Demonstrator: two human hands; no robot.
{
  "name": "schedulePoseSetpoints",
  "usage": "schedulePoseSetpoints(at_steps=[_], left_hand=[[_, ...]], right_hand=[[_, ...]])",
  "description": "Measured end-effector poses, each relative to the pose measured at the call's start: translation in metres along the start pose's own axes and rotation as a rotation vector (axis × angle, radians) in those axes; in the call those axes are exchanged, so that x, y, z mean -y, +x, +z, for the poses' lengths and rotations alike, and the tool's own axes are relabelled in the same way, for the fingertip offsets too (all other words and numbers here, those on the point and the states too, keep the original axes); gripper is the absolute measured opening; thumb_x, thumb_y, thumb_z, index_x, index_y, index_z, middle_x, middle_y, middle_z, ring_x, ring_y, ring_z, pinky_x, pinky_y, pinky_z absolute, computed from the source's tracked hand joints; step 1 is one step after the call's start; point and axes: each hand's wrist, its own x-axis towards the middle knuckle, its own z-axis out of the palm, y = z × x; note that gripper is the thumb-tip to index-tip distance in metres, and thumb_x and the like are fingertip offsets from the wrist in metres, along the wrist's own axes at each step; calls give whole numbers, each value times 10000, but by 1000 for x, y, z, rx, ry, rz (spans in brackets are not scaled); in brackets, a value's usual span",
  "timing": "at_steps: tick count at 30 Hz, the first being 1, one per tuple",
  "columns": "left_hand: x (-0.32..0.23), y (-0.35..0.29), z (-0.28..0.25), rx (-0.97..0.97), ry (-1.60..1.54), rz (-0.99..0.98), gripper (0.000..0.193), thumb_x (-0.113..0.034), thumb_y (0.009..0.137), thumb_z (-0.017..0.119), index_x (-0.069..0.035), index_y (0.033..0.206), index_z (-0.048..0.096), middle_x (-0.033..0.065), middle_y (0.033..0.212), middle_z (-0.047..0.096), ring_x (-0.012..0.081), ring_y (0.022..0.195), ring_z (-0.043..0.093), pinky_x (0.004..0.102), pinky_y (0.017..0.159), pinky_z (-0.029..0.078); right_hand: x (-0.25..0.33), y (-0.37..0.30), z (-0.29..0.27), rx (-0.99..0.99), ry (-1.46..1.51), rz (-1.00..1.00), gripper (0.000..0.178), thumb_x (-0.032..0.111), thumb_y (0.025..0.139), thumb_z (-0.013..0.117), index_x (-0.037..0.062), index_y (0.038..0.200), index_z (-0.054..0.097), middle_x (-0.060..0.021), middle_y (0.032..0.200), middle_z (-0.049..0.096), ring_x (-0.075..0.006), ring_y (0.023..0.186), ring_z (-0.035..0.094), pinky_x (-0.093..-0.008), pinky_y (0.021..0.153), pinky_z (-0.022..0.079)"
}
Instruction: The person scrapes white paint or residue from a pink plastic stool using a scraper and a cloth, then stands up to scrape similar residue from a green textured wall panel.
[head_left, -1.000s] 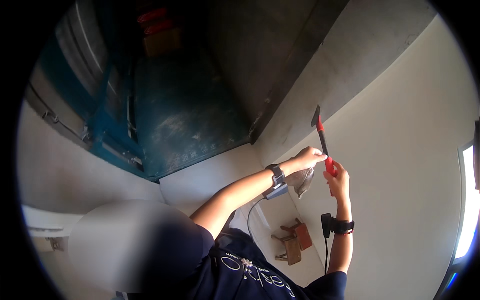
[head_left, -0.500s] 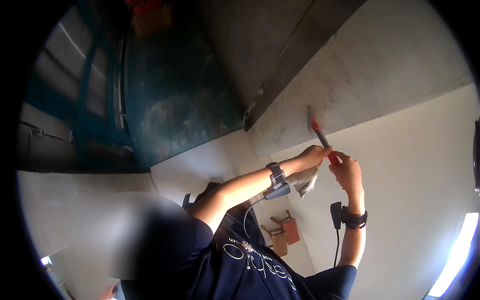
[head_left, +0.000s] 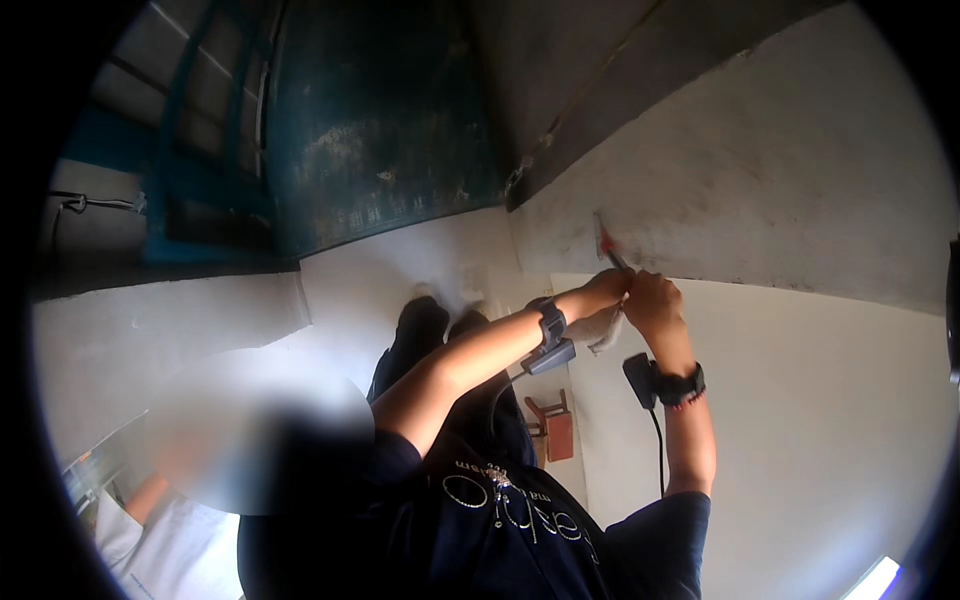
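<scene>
Both my hands are on a scraper (head_left: 608, 246) with a thin flat blade, a red neck and a dark shaft. Its blade lies against the smudged grey band of the wall (head_left: 740, 200). My left hand (head_left: 604, 290) is closed around the handle, and a greyish cloth (head_left: 598, 332) hangs below it. Close beside it on the right, my right hand (head_left: 655, 303) is wrapped around the handle's end, hiding most of the grip. Each wrist wears a black strap with a small dark device and a cable.
A dark teal panel (head_left: 390, 130) and a teal-framed window (head_left: 200, 130) are at the upper left. Wooden stools or chairs with a reddish seat (head_left: 560, 435) stand below. Another person's white clothing (head_left: 185, 545) shows at the lower left. A bright light (head_left: 873, 580) is at the lower right.
The view has shifted. The scraper and both hands appear a little further left, and my hands are closer together, covering more of the red handle. The other person's clothing has come into view.
</scene>
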Motion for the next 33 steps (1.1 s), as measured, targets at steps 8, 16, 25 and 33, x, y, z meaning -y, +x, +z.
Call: schedulePoseSetpoints(at_steps=[8,16,25,33], left_hand=[[10,-24,-33,-33,93,-596,599,-523,896,378,-51,669,668,162,750,658,283,765,633,396,754,451],[-46,-75,-17,71,-7,-595,615,-550,902,352,-48,761,678,150,738,649,285,748,616,371,752,442],[-120,-67,-29,70,-367,-489,474,-505,900,435,-74,794,601,-3,582,477,107,594,467,259,572,375],[-121,-67,-49,80,-249,-482,451,-484,869,494,-84,730,649,45,579,566,147,555,523,316,573,413]], right_hand=[[-1,19,53,85,-105,91,165,164,806,502,132,896,636,-90,796,657,-268,754,654,-381,641,526],[-6,-100,-19,1,345,175,421,219,735,648,121,1138,576,-176,804,644,-369,764,615,-453,671,492],[35,-130,-55,-97,622,368,361,170,779,635,45,1114,583,-187,796,649,-325,727,644,-375,644,503],[29,-129,-53,54,1083,555,352,102,812,620,-10,1139,552,-27,572,530,-85,394,458,-229,358,365]])
